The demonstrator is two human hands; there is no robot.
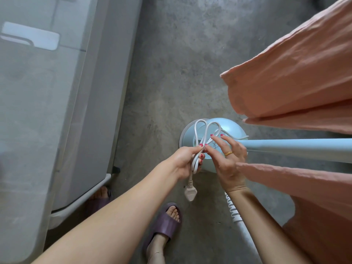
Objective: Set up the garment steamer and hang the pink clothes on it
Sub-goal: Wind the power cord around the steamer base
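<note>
The pale blue garment steamer base (231, 130) stands on the concrete floor, and its blue pole (297, 148) runs toward the right edge. Pink clothes (297, 80) hang over the pole on the right. My left hand (185, 161) is shut on a looped bundle of white power cord (202, 130), with the plug (190, 194) dangling below it. My right hand (227, 159) has its fingers spread, thumb and fingertips pinching the cord at the bundle's middle. A white ribbed steam hose (235, 212) runs under my right forearm.
A large grey-white appliance with a glass top (43, 103) fills the left side. My feet in purple slippers (164, 222) stand on the grey concrete floor (171, 73), which extends up the middle.
</note>
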